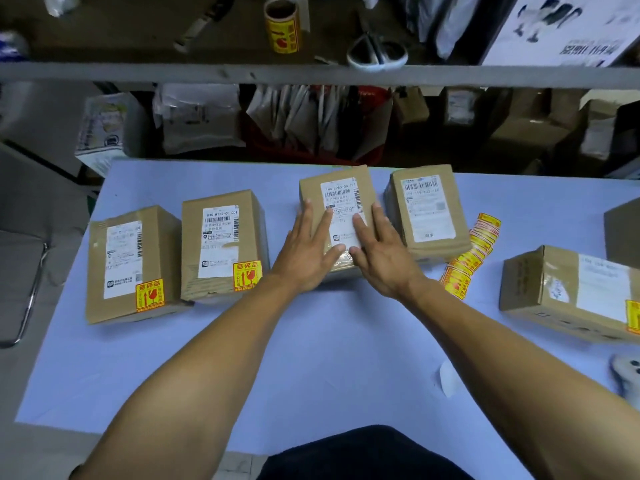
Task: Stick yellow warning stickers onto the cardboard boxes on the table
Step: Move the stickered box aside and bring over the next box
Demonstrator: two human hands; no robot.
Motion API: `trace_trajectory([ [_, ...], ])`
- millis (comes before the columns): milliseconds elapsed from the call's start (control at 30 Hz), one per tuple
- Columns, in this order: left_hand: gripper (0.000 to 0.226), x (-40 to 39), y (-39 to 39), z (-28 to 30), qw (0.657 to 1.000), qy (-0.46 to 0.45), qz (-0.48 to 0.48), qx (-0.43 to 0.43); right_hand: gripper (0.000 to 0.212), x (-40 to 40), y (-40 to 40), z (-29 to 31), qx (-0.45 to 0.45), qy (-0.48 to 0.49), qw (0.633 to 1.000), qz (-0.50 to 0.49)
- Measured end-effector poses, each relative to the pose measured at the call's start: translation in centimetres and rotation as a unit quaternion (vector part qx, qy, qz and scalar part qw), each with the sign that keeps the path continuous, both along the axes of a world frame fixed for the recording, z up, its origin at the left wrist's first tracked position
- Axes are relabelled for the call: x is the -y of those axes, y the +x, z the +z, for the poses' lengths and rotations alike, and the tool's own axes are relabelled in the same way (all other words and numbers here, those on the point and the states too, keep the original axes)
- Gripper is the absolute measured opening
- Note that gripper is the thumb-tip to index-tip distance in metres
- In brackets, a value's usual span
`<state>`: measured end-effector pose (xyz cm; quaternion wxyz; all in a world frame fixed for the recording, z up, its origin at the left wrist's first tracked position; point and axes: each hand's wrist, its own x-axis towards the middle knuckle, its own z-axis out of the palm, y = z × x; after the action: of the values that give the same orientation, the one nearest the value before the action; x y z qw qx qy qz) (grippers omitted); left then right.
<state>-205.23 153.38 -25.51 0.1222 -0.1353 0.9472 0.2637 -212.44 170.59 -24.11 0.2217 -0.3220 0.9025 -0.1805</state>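
Several cardboard boxes with white shipping labels lie on the light blue table (311,358). The far-left box (128,265) and the second box (221,244) each carry a yellow warning sticker at the near right corner. My left hand (308,251) and my right hand (381,251) rest flat with straight fingers on the middle box (337,188), covering its near half. No sticker shows on it. To its right stands a fourth box (427,209) without a visible sticker. A strip of yellow stickers (469,258) lies on the table beside that box.
A fifth box (568,292) with a yellow sticker at its edge lies at the right. A roll of yellow stickers (282,26), scissors (375,50) and a knife (202,24) sit on the shelf behind. A peeled backing scrap (448,377) lies near right. Parcels crowd the space beyond the table.
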Motion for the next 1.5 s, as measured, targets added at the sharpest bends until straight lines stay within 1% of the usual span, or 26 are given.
trace_trajectory([
  [67, 0.076, -0.6, 1.2, -0.4, 1.000, 0.010, -0.004, -0.015, 0.065, -0.6, 1.2, -0.6, -0.008, -0.012, 1.000, -0.011],
  [167, 0.071, -1.9, 3.0, -0.7, 0.999, 0.009, -0.035, -0.031, 0.063, -1.7, 2.9, -0.9, -0.039, -0.044, 0.998, -0.031],
  [233, 0.070, -2.0, 3.2, -0.6, 0.999, 0.016, -0.033, -0.036, 0.063, -1.9, 3.2, -1.0, -0.043, -0.064, 0.996, -0.036],
  [300, 0.070, -2.0, 2.8, -0.1, 0.998, 0.047, -0.001, -0.050, 0.065, -1.6, 2.7, -0.8, -0.011, -0.077, 0.995, -0.060],
  [367, 0.073, -2.2, 2.0, 0.3, 0.989, 0.105, 0.071, -0.074, 0.068, -1.2, 2.0, -0.5, 0.022, -0.113, 0.988, -0.099],
  [433, 0.079, -2.5, 0.8, 0.5, 0.967, 0.171, 0.176, -0.070, 0.067, -0.7, 1.1, -0.1, 0.053, -0.165, 0.972, -0.158],
  [467, 0.080, -2.6, 0.1, 0.4, 0.951, 0.205, 0.224, -0.052, 0.064, -0.3, 0.6, 0.1, 0.076, -0.190, 0.959, -0.196],
  [533, 0.076, -2.4, -1.1, 0.1, 0.909, 0.290, 0.299, -0.016, 0.052, 0.5, -0.4, 0.0, 0.142, -0.209, 0.930, -0.265],
  [600, 0.059, -2.1, -1.8, -0.4, 0.860, 0.377, 0.343, -0.005, 0.051, 1.2, -1.4, -0.3, 0.225, -0.198, 0.898, -0.323],
  [633, 0.053, -2.1, -1.9, -0.7, 0.846, 0.401, 0.351, -0.007, 0.051, 1.4, -1.8, -0.6, 0.263, -0.199, 0.878, -0.348],
  [667, 0.048, -2.1, -2.0, -1.1, 0.839, 0.412, 0.355, -0.012, 0.050, 1.5, -2.0, -0.9, 0.287, -0.205, 0.862, -0.363],
  [700, 0.046, -2.1, -2.0, -1.4, 0.836, 0.417, 0.356, -0.018, 0.048, 1.5, -2.2, -1.1, 0.299, -0.212, 0.855, -0.368],
  [900, 0.042, -2.4, -2.1, -0.7, 0.818, 0.435, 0.376, -0.033, 0.047, 1.4, -2.3, -1.0, 0.314, -0.220, 0.853, -0.354],
  [1033, 0.037, -3.3, -0.3, 0.8, 0.830, 0.421, 0.360, -0.060, 0.048, 0.2, -0.4, 0.0, 0.261, -0.231, 0.873, -0.341],
  [1167, 0.034, -5.0, 3.5, 1.5, 0.833, 0.426, 0.346, -0.068, 0.047, -1.9, 3.7, 0.4, 0.265, -0.253, 0.864, -0.344],
  [1300, 0.033, -6.7, 7.5, 1.0, 0.841, 0.421, 0.338, -0.046, 0.054, -4.3, 8.0, 0.1, 0.262, -0.211, 0.876, -0.346],
  [1367, 0.035, -7.6, 9.1, 0.6, 0.842, 0.422, 0.334, -0.036, 0.054, -5.4, 9.7, -0.1, 0.259, -0.193, 0.883, -0.342],
  [1500, 0.040, -9.7, 11.4, -0.4, 0.828, 0.447, 0.337, -0.017, 0.053, -7.3, 11.7, -0.5, 0.261, -0.161, 0.893, -0.329],
])
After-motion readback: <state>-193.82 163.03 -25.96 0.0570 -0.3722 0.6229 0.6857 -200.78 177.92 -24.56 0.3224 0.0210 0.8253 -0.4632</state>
